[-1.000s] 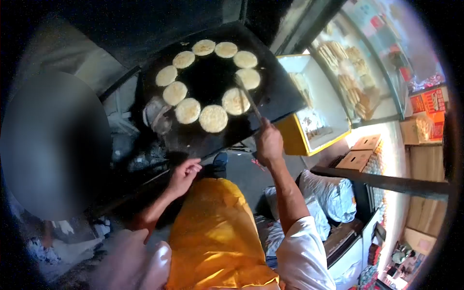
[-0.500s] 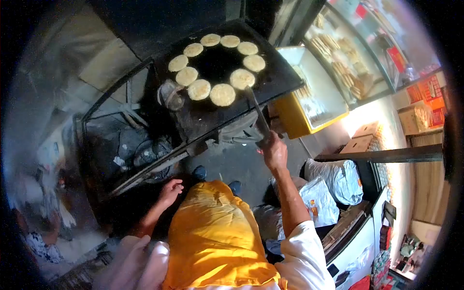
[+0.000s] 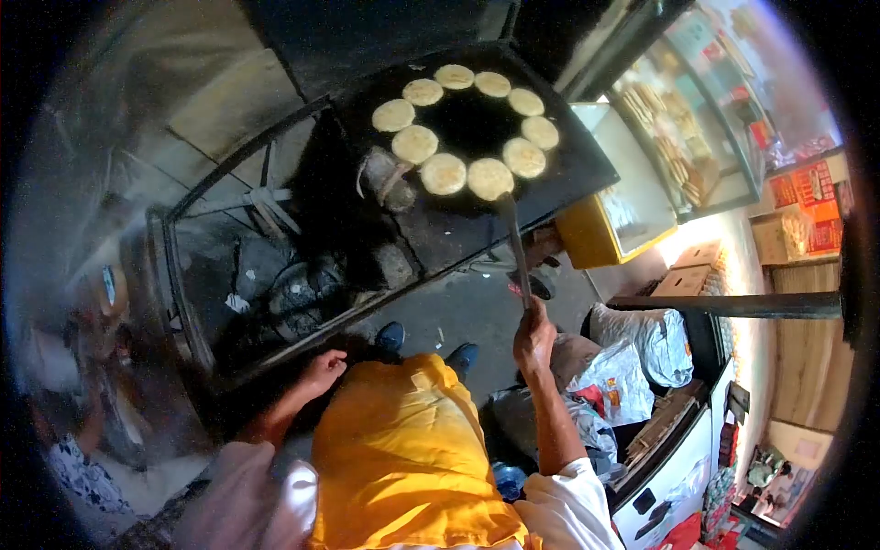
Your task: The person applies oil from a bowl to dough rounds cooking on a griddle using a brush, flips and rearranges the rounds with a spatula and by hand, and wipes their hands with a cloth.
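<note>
My right hand [image 3: 534,337] is closed round the handle of a long, thin metal spatula [image 3: 520,252]. The spatula's far end meets the near edge of a round, pale flatbread [image 3: 489,178], though whether it is underneath I cannot tell. Several more flatbreads [image 3: 444,173] form a ring on a black griddle [image 3: 573,170]. By my left side, my left hand [image 3: 319,373] hangs in the air with loosely bent fingers and nothing visible in it. A greyish lump, perhaps a cloth [image 3: 387,180], lies on the griddle's left part.
Right of the griddle stands a yellow-sided box [image 3: 587,229] with a white inside, near a glass case [image 3: 733,165] of baked pieces. Silvery sacks [image 3: 642,344] lie to my right. A metal frame [image 3: 174,266] borders the left. A dark bar [image 3: 733,307] juts in at right.
The spatula tip has shifted from one flatbread to its neighbour on the left along the near side. My right hand has come closer to my body. The view has turned, moving the griddle rightward.
</note>
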`<state>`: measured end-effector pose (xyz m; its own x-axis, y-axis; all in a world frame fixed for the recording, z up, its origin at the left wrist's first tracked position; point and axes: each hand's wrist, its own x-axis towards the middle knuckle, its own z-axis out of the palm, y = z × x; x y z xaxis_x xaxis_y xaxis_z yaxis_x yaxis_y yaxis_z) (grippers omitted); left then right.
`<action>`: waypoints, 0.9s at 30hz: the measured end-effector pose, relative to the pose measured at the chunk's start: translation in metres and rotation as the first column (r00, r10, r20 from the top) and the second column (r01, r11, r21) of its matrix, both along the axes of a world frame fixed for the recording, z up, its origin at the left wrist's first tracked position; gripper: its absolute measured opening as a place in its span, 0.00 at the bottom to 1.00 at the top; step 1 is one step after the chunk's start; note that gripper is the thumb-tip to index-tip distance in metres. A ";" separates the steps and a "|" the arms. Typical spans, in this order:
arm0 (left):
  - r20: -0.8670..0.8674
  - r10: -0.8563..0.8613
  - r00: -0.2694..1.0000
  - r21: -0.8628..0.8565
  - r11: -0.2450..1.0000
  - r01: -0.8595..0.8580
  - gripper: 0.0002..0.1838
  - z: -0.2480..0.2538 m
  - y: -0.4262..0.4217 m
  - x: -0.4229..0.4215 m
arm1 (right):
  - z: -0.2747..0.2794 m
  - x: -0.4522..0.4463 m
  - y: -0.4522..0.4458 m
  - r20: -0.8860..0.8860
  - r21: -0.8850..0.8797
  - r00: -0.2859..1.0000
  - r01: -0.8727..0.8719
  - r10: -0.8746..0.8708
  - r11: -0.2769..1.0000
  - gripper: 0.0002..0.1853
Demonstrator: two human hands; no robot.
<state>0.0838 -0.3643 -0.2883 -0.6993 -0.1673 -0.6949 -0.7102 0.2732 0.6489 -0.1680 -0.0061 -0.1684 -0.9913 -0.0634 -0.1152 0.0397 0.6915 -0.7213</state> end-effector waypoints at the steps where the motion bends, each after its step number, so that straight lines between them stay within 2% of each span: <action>1: 0.010 -0.052 0.999 0.003 0.999 0.052 0.19 0.003 -0.009 0.004 | -0.006 0.010 -0.006 -0.060 0.030 0.997 -0.042 0.044 0.999 0.16; 2: 0.024 -0.102 0.995 0.007 0.995 0.101 0.20 0.004 -0.017 0.014 | -0.007 0.019 -0.015 -0.114 0.062 0.989 -0.085 0.092 0.994 0.16; 3: 0.073 -0.160 0.984 0.029 0.987 0.158 0.21 -0.027 -0.030 0.033 | -0.005 0.022 -0.023 0.045 0.044 0.995 -0.095 0.093 0.995 0.15; 4: 0.075 -0.152 0.985 0.034 0.988 0.150 0.21 -0.062 -0.042 0.060 | -0.003 0.022 -0.037 0.049 0.048 0.994 -0.103 0.101 0.994 0.15; 6: -0.248 -0.154 0.957 0.170 0.965 0.199 0.21 -0.113 -0.060 0.099 | 0.000 0.015 -0.066 0.043 0.004 0.988 -0.151 0.151 0.988 0.15; 7: -0.146 -0.228 0.963 0.163 0.954 0.251 0.21 -0.080 -0.062 0.090 | 0.001 0.008 -0.077 0.043 0.006 0.979 -0.198 0.198 0.980 0.15; 8: -0.149 -0.224 0.963 0.165 0.955 0.247 0.21 -0.092 -0.062 0.103 | -0.002 -0.002 -0.089 0.041 0.009 0.978 -0.203 0.202 0.979 0.15; 10: 0.238 -0.016 0.971 0.258 0.965 -0.048 0.21 -0.105 -0.050 0.127 | -0.010 -0.026 -0.113 -0.093 0.084 0.947 -0.301 0.308 0.950 0.23; 11: 0.356 -0.341 0.870 0.107 0.940 0.325 0.21 -0.111 -0.053 0.128 | -0.010 -0.038 -0.127 -0.090 0.140 0.951 -0.283 0.297 0.949 0.23; 12: 0.355 -0.343 0.870 0.109 0.939 0.326 0.21 -0.100 -0.052 0.128 | -0.008 -0.051 -0.143 -0.088 0.194 0.955 -0.264 0.284 0.945 0.22; 13: 0.382 -0.309 0.871 0.161 0.950 0.266 0.21 -0.084 -0.052 0.128 | 0.006 -0.067 -0.159 -0.016 0.195 0.955 -0.289 0.297 0.937 0.19; 15: 0.411 -0.268 0.871 0.204 0.959 0.198 0.21 -0.070 -0.056 0.123 | -0.031 -0.106 -0.169 -0.033 0.203 0.965 -0.249 0.260 0.947 0.18; 16: 0.411 -0.181 0.893 0.216 0.971 0.098 0.21 -0.069 -0.056 0.128 | -0.044 -0.122 -0.174 -0.046 0.211 0.974 -0.209 0.223 0.955 0.18; 18: 0.417 -0.007 0.909 0.241 0.965 -0.102 0.21 -0.068 -0.053 0.144 | -0.016 -0.141 -0.190 -0.029 0.132 0.991 -0.129 0.133 0.983 0.21; 19: 0.421 0.083 0.903 0.252 0.946 -0.205 0.20 -0.068 -0.050 0.151 | -0.029 -0.153 -0.193 -0.203 0.279 0.962 -0.121 0.182 0.952 0.22; 20: 0.428 0.176 0.887 0.263 0.914 -0.309 0.20 -0.067 -0.047 0.157 | -0.045 -0.171 -0.190 -0.161 0.345 0.967 -0.134 0.199 0.929 0.22; 22: 0.422 0.180 0.888 0.267 0.912 -0.312 0.21 -0.068 -0.045 0.170 | -0.061 -0.200 -0.199 -0.115 0.316 0.976 -0.140 0.185 0.938 0.18; 24: 0.394 0.163 0.904 0.283 0.915 -0.288 0.24 -0.071 -0.043 0.182 | -0.069 -0.217 -0.207 -0.084 0.328 0.957 -0.237 0.278 0.914 0.15; 25: 0.379 0.150 0.913 0.295 0.916 -0.273 0.25 -0.073 -0.040 0.187 | -0.049 -0.210 -0.218 -0.164 0.377 0.927 -0.257 0.337 0.890 0.15; 26: 0.362 0.134 0.922 0.310 0.916 -0.255 0.27 -0.070 -0.037 0.188 | -0.037 -0.209 -0.224 -0.059 0.377 0.935 -0.303 0.349 0.875 0.17; 27: 0.365 0.142 0.920 0.312 0.913 -0.265 0.27 -0.067 -0.035 0.189 | -0.033 -0.205 -0.226 -0.099 0.359 0.927 -0.306 0.362 0.882 0.17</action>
